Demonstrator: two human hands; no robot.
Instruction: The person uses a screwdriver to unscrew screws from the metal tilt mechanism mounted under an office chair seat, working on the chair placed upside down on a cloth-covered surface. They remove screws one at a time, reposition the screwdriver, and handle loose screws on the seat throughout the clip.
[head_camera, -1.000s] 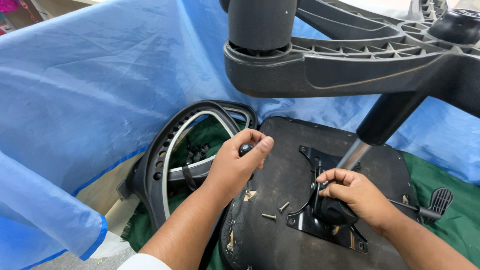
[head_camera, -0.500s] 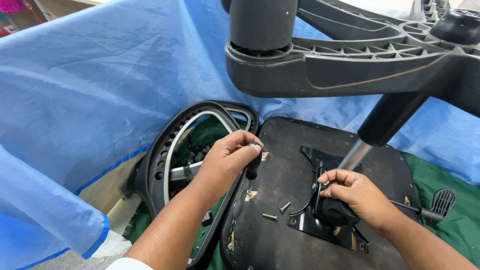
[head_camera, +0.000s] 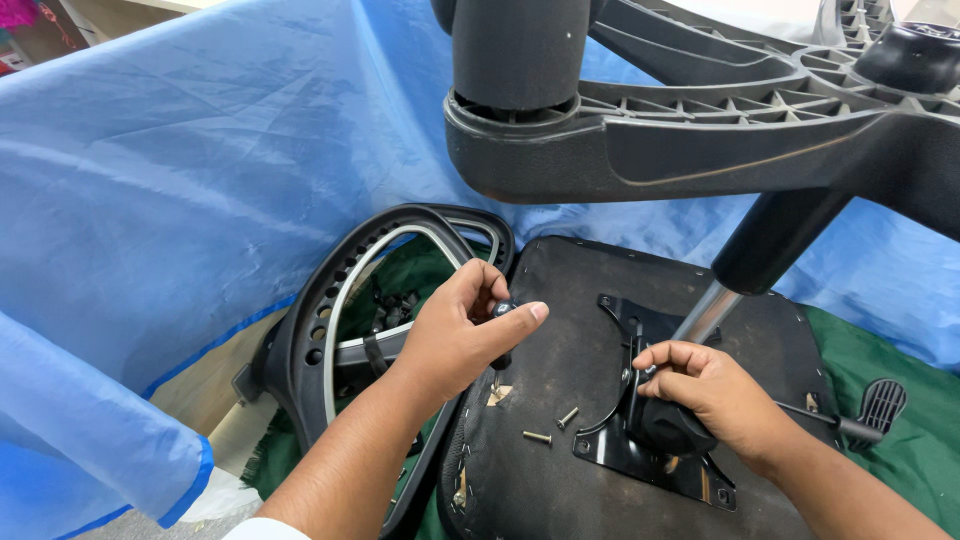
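Blue sheeting (head_camera: 180, 200) backs an upturned seat (head_camera: 560, 300). The left hand (head_camera: 460, 335) pinches a small black tool (head_camera: 502, 345) above two screws (head_camera: 552, 427); the right hand (head_camera: 700, 390) grips the black mechanism (head_camera: 660, 425) on the right

Crinkled blue plastic sheeting (head_camera: 190, 190) drapes across the scene from nine to two o'clock, evenly lit. A green cloth (head_camera: 925, 440) covers the surface at four o'clock. Pale flooring (head_camera: 225, 440) shows at seven o'clock, and light wooden furniture (head_camera: 120, 12) stands at eleven o'clock beside a pink item (head_camera: 18, 14).
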